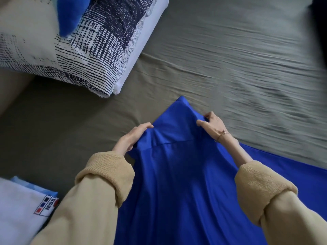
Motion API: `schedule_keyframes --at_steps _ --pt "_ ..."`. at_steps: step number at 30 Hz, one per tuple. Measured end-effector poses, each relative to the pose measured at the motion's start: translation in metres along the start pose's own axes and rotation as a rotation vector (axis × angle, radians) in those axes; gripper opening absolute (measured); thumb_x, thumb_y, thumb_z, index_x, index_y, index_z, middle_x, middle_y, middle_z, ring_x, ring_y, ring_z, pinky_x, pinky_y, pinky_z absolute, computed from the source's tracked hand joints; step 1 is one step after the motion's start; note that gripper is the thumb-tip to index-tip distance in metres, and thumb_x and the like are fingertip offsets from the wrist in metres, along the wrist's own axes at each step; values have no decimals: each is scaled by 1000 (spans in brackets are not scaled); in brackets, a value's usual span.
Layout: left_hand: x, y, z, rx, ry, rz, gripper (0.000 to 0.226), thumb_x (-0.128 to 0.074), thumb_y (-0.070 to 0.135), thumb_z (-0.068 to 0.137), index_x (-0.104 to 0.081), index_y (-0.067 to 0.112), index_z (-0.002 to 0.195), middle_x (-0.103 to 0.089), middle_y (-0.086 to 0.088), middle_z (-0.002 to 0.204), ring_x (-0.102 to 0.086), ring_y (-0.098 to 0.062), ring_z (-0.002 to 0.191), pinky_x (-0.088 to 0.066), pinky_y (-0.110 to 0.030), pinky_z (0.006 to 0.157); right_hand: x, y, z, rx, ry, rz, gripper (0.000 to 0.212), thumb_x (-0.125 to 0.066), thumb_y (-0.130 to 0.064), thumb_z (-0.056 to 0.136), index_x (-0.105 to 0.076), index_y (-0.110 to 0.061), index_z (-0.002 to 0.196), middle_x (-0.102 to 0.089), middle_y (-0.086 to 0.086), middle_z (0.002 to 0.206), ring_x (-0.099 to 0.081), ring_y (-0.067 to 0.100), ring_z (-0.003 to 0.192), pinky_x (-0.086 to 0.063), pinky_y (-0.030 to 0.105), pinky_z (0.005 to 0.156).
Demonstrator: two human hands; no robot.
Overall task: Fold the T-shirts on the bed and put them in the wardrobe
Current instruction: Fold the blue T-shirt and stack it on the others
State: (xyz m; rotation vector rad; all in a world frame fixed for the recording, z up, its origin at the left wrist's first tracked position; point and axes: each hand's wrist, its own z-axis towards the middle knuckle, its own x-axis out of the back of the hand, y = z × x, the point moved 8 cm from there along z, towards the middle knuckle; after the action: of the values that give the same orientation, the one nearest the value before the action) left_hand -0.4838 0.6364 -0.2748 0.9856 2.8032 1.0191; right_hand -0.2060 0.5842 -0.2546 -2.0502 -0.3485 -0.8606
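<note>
Ahead and to the right of my hands I see open bed sheet (230, 55), wrinkled but bare, so either hand could sweep that way freely. To the upper left the patterned pillow (85, 48) blocks the way, with a blue cushion (70, 16) lying on it, leaving a strip of bare sheet between the pillow and my left hand (131, 138). At the lower left a white folded shirt (19, 213) lies just beside my left sleeve (99, 191).
</note>
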Motion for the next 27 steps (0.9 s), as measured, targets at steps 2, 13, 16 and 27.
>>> schedule_keyframes --at_steps 2,13,16,27 --pt "7 0 -7 -43 35 -1 46 -59 51 69 -65 16 99 -66 3 98 -59 -16 93 -44 -30 90 4 8 -11 9 37 1 44 -66 -30 78 -48 -8 112 -50 10 122 -45 24 109 -36 29 87" --pt "37 -74 -65 -16 119 -93 13 -53 22 89 -59 16 79 -65 -3 82 -64 -14 76 -47 -27 68 -78 -68 -140 567 47 -354 41 -57 -21 84 -50 -16 124 -42 -2 133 -40 19 122 -24 29 102" --pt "31 -92 -79 -24 79 6 8 -63 20 86 -60 18 79 -67 1 78 -63 -13 79 -42 -23 61 -114 -93 -155 637 -64 -370 34 -50 -21 89 -49 -17 123 -45 -3 124 -42 17 112 -27 27 90" --pt "46 -165 -120 -112 176 181 32 -69 25 86 -66 6 112 -67 -8 111 -62 -25 102 -43 -26 78 -175 -110 -187 524 -307 -603 57 -28 -35 102 -4 -19 152 5 -1 159 0 13 146 0 52 116"
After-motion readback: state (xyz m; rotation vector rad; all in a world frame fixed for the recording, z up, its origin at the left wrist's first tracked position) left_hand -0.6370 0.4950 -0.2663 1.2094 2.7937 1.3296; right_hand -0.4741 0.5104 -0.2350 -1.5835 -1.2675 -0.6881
